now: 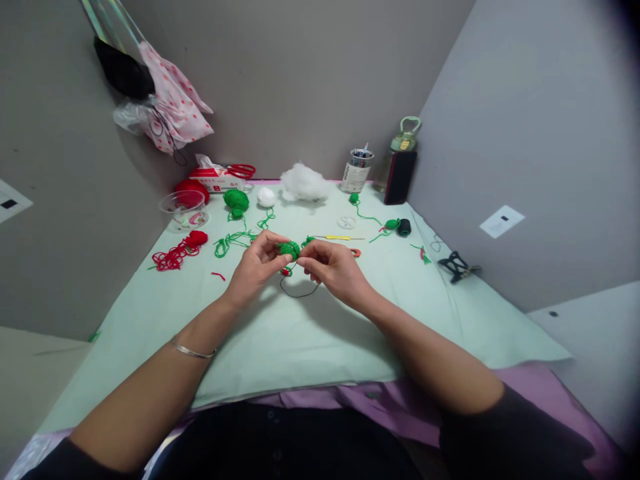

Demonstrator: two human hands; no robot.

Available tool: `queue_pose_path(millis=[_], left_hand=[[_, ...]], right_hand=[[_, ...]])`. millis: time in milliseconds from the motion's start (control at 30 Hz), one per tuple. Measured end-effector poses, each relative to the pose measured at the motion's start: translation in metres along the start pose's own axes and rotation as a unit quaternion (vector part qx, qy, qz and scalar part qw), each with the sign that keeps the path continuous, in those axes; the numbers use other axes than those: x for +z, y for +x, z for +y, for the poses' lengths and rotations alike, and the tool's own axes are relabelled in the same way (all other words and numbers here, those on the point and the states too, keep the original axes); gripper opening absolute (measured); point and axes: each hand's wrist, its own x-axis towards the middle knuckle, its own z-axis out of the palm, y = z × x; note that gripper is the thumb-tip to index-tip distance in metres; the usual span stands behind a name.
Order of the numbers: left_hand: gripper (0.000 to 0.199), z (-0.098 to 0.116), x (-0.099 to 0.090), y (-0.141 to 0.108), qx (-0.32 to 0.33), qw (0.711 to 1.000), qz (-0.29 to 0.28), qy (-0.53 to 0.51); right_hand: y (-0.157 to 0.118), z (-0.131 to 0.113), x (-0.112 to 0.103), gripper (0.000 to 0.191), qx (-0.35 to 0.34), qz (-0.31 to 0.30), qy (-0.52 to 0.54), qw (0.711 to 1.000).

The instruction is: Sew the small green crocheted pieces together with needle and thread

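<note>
My left hand [259,260] is closed around the left side of a small green crocheted piece [289,250], thumb in front and fingers behind. Dark thread crosses the piece and hangs below it in a black loop [299,296]. At the piece's right edge my right hand [333,265] is closed in a pinch where the dark thread runs. Whether a needle is between those fingertips is too small to make out. A little red and green bit [285,271] shows just under the green piece. Behind my hands lies a yellow-handled crochet hook [339,238].
Red yarn [173,257], a green yarn ball [236,200], a white yarn ball [266,197] and a clear tub [183,212] lie at the left. White stuffing [303,183] sits at the back. A pen cup [357,172], phone [401,177], black thread spool [404,228] and black claw clip [457,268] are at the right.
</note>
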Motion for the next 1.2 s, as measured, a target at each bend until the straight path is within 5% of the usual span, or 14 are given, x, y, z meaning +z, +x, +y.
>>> queue_pose_path(millis=[1200], left_hand=[[0.027,-0.002,-0.008,0.001,0.028,0.999,0.024,0.011]], right_hand=[[-0.003,-0.01,-0.007,0.02,0.018,-0.033,-0.002,0.999]])
